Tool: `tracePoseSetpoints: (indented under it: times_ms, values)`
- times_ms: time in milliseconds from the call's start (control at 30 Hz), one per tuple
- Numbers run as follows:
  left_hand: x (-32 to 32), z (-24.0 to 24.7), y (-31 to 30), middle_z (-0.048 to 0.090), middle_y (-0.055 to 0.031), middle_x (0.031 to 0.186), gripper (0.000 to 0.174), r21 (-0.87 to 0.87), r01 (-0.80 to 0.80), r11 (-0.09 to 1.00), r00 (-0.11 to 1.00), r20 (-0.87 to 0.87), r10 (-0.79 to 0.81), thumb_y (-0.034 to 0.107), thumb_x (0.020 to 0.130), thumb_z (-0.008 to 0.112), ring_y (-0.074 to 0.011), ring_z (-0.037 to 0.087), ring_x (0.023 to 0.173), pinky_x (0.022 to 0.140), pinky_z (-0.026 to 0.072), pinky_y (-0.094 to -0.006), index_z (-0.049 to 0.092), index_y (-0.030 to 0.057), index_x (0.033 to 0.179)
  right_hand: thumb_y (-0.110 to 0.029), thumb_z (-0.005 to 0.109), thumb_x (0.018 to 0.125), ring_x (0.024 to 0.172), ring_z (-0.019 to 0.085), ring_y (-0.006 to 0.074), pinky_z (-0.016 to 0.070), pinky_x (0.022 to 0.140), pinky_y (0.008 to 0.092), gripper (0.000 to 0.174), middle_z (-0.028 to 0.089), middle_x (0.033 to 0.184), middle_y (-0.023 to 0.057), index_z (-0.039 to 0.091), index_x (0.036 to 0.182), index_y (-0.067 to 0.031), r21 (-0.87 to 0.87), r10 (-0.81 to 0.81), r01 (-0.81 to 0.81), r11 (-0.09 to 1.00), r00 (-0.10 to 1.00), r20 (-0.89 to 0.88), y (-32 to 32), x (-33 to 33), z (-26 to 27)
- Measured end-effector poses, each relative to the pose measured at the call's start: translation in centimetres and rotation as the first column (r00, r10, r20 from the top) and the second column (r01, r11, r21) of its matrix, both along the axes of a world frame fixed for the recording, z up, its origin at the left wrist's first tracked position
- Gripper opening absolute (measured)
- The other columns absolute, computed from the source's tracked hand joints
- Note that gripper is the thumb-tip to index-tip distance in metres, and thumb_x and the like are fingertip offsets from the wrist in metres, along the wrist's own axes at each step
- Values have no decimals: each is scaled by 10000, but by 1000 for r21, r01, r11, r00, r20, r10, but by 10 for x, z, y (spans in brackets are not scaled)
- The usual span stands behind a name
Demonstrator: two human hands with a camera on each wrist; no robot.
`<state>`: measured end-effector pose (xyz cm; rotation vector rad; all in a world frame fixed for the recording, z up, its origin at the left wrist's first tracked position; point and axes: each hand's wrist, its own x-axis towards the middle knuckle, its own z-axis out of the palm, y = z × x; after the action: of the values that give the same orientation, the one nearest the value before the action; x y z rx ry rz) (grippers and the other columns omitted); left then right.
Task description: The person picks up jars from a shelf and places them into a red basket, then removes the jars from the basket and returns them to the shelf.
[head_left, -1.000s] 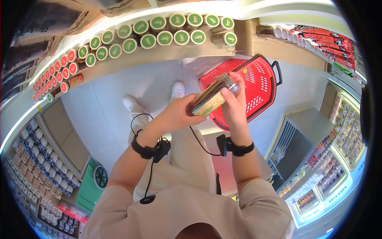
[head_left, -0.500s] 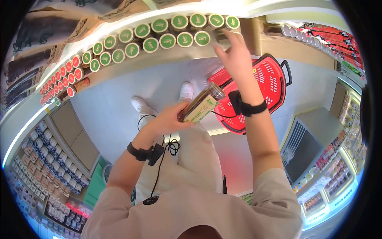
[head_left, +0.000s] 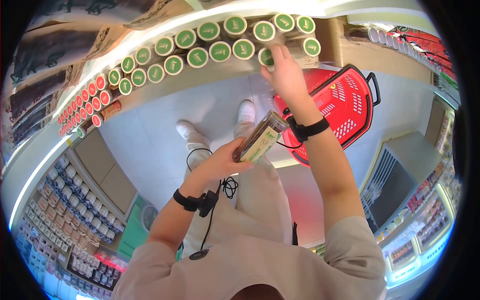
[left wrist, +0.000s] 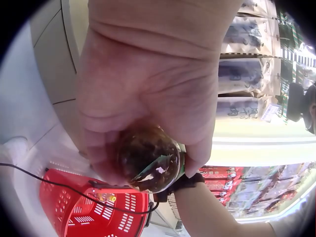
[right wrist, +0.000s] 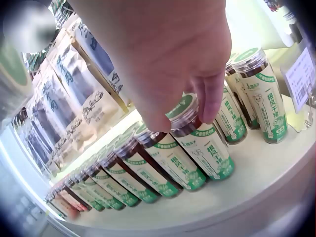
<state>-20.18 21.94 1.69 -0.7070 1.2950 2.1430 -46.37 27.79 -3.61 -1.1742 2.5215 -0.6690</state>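
While your left hand (head_left: pixel 222 162) grips the tilted jar (head_left: pixel 261 137) at frame centre, your right hand (head_left: pixel 285 75) is nearer the shelf (right wrist: pixel 256 192), upper centre, fingers pinching the lid of an upright green-lidded jar (right wrist: pixel 197 143).

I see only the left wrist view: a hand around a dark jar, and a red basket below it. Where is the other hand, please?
Observer: The right hand is up at the shelf, above the basket.
Operator: Does it hold something there?
Observer: Yes. In the right wrist view, its thumb and finger pinch the green lid of one shelf jar in the front row.
Operator: How does my jar lie?
Observer: The left hand holds the held jar tilted, with its cream label toward the head camera.
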Motion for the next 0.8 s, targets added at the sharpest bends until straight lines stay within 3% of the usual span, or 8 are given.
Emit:
tracePoseSetpoints:
  times_ms: [233, 433, 533, 567, 633, 800]
  values:
    - [-4, -8, -3, 567, -24, 999, 626, -81, 7, 997, 1000, -22, -8, 250, 802, 755, -117, 511, 855, 782, 461, -262, 505, 27, 1331, -167, 718, 773, 951, 644, 366, 545, 783, 448, 524, 600, 1178, 135, 513, 1246, -70, -47, -26, 26, 999, 1000, 1, -1, -8, -4]
    - [-3, -4, -5, 558, -21, 968, 659, -98, 18, 995, 1000, -13, -19, 242, 793, 767, -109, 506, 844, 744, 454, -251, 497, 24, 1352, -72, 747, 710, 982, 651, 322, 574, 770, 389, 538, 603, 1212, 109, 568, 1217, -82, -208, 63, -91, 974, 988, -138, 54, 12, 24]
    - [1, -8, -6, 564, -21, 968, 674, -83, 6, 997, 1000, 3, -6, 240, 787, 774, -108, 504, 821, 732, 454, -250, 494, 23, 1360, -12, 757, 659, 998, 651, 306, 582, 779, 368, 555, 602, 1210, 111, 589, 1184, -81, -223, 81, -106, 969, 990, -116, 84, 18, 39]
    - [1, -9, -6, 564, -21, 968, 674, -71, 6, 997, 1000, 2, -6, 240, 787, 774, -108, 504, 821, 732, 454, -250, 494, 23, 1360, -12, 757, 659, 998, 651, 306, 582, 779, 368, 555, 602, 1210, 111, 589, 1184, -81, -211, 83, -106, 972, 990, -116, 90, 18, 43]
    - [-2, -9, -7, 450, 12, 955, 598, -38, -5, 999, 1000, -14, 5, 106, 813, 759, -76, 439, 856, 814, 443, -249, 461, 1, 1320, -5, 762, 641, 1000, 652, 305, 583, 791, 368, 578, 602, 1208, 117, 580, 1185, -75, -218, 111, -143, 965, 982, -155, 96, 15, 53]
    - [-8, -1, -13, 501, 5, 988, 604, -84, 50, 995, 999, 13, -49, 133, 798, 771, -79, 457, 868, 789, 440, -246, 480, 9, 1313, -8, 777, 620, 1038, 643, 309, 577, 829, 367, 617, 602, 1201, 131, 550, 1191, -60, -222, 136, -156, 963, 985, -103, 102, 7, 72]
